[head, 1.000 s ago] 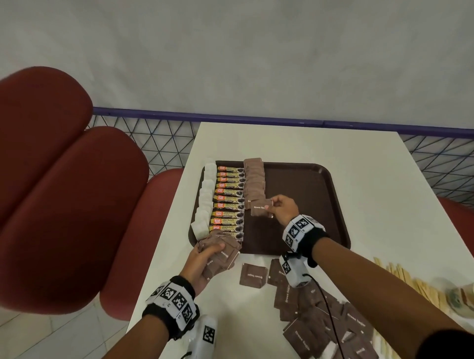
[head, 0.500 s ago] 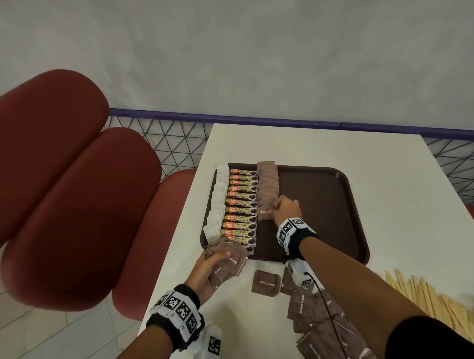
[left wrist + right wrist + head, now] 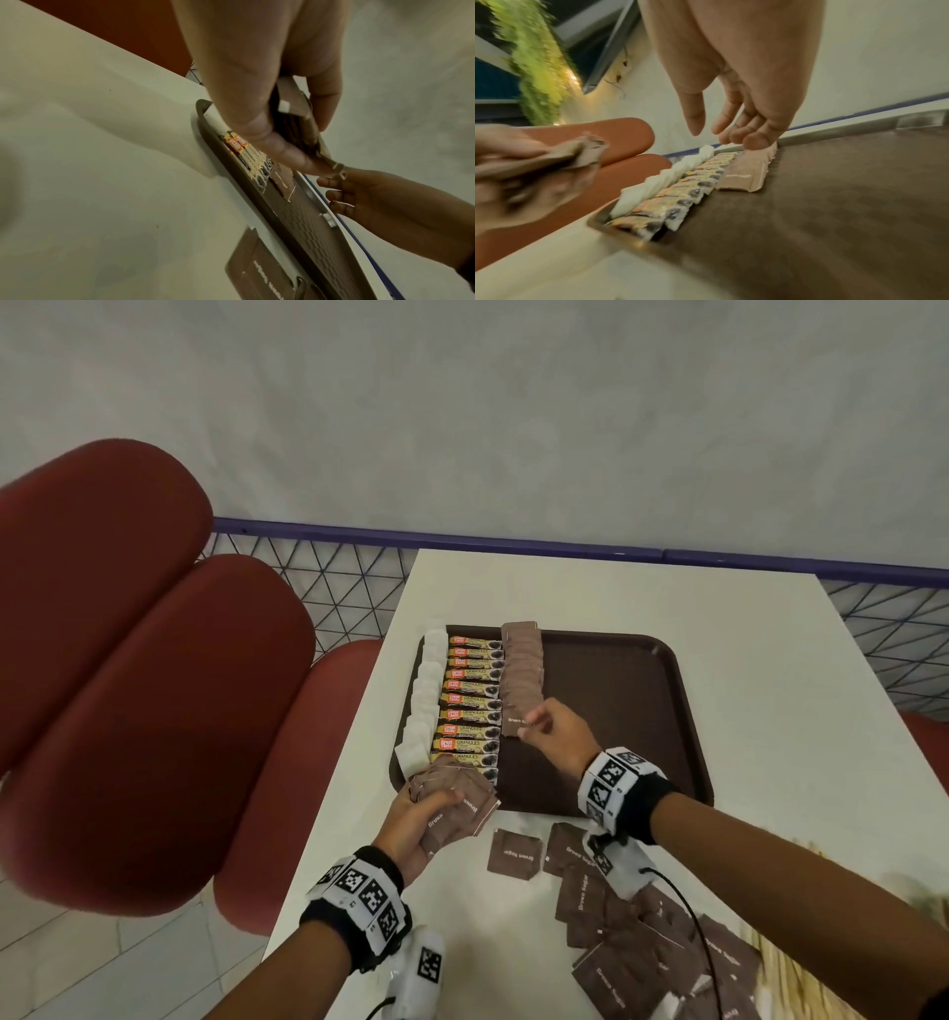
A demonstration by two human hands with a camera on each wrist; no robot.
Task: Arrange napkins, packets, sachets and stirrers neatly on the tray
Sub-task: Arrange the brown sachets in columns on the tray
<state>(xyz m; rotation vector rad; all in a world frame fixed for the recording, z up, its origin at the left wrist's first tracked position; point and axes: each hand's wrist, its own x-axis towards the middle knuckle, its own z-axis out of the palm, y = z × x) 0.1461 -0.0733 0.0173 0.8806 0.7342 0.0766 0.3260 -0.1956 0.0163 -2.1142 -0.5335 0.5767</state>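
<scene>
A dark brown tray (image 3: 642,711) lies on the white table. Along its left side run three rows: white napkins (image 3: 423,706), coffee granule sticks (image 3: 470,706) and overlapping brown sugar sachets (image 3: 523,680). My left hand (image 3: 436,806) grips a stack of brown sugar sachets (image 3: 457,801) over the tray's near left corner; in the left wrist view thumb and fingers clamp this stack (image 3: 293,121). My right hand (image 3: 529,729) hovers at the near end of the brown row, fingers relaxed and holding nothing (image 3: 718,125). That row (image 3: 744,174) lies just below its fingertips.
Loose brown sugar sachets (image 3: 631,932) are scattered on the table in front of the tray. Pale wooden stirrers (image 3: 770,963) lie blurred at the near right. Red padded seats (image 3: 128,685) stand left of the table, and a blue mesh railing (image 3: 334,588) runs behind it.
My right hand carried one brown sachet to the near end of the brown row, laid it there and let go. My left hand still holds its stack.
</scene>
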